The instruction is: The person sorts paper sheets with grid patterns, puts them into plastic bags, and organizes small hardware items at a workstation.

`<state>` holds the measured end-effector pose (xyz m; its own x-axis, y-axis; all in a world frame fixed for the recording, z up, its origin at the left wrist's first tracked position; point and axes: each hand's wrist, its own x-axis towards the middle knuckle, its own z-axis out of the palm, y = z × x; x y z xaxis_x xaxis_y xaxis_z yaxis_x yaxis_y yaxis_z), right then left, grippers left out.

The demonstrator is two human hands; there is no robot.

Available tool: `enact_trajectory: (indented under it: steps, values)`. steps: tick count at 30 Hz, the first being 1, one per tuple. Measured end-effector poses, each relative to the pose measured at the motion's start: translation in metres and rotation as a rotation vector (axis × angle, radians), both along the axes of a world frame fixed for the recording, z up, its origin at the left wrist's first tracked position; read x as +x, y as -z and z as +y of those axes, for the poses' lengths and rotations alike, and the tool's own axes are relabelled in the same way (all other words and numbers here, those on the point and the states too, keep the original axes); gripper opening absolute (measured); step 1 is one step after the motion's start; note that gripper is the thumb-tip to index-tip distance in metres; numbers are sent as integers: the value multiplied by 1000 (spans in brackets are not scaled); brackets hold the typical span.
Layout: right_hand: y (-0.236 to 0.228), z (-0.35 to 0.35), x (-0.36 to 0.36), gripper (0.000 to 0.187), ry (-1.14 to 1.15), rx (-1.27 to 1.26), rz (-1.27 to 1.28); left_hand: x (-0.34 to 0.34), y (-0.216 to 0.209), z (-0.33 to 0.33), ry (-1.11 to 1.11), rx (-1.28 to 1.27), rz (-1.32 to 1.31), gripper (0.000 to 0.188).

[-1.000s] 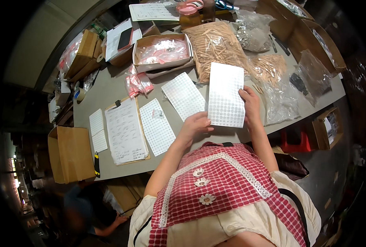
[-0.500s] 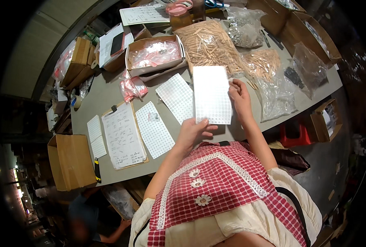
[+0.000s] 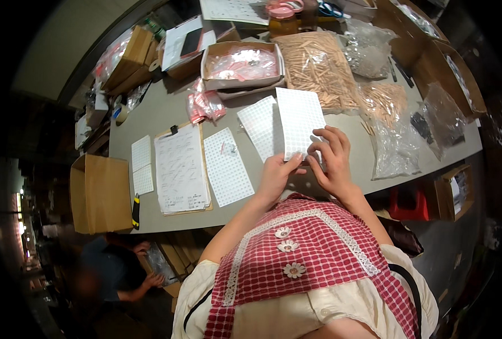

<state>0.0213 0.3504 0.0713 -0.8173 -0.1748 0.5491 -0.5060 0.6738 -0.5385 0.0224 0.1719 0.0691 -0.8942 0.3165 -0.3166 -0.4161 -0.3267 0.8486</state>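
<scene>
A white sheet of small round stickers [image 3: 300, 120] is held up over the near edge of the table, tilted. My left hand [image 3: 279, 174] pinches its lower edge, thumb on top. My right hand [image 3: 334, 161] is at the lower right corner, thumb and index finger closing on it, the other fingers bent. Behind it, partly covered, lies another dotted sheet [image 3: 257, 123]. To the left, a third dotted sheet [image 3: 228, 175] bears a tiny clear bag with red edging [image 3: 228, 148]. Beside that is a clipboard with handwritten papers [image 3: 180, 169].
A bag of wooden sticks [image 3: 317, 68], loose sticks in plastic [image 3: 383, 101] and an open box of small zip bags [image 3: 242, 63] line the back. A cardboard box [image 3: 101, 195] and a yellow-black cutter [image 3: 136, 212] sit left. A person [image 3: 109, 271] works at lower left.
My right hand has moved from the sheet's right side down to its lower corner, near my left hand. The sheet has tilted. The whole view has shifted, with the table appearing farther right.
</scene>
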Motion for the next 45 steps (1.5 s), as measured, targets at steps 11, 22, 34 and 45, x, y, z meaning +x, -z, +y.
enact_trajectory:
  steps: [11,22,34,45]
  values:
    - [-5,-3,0,26,-153,-22,-7,7,-9,-9,-75,78,51,28]
    - [-22,-12,4,23,-211,-235,-4,16,-30,-20,-132,-80,206,30]
    - [-36,-48,0,25,-224,-76,50,41,-37,-48,-283,-514,348,30]
    - [-37,-104,-8,19,-391,-141,9,46,-28,-110,-470,-347,249,24]
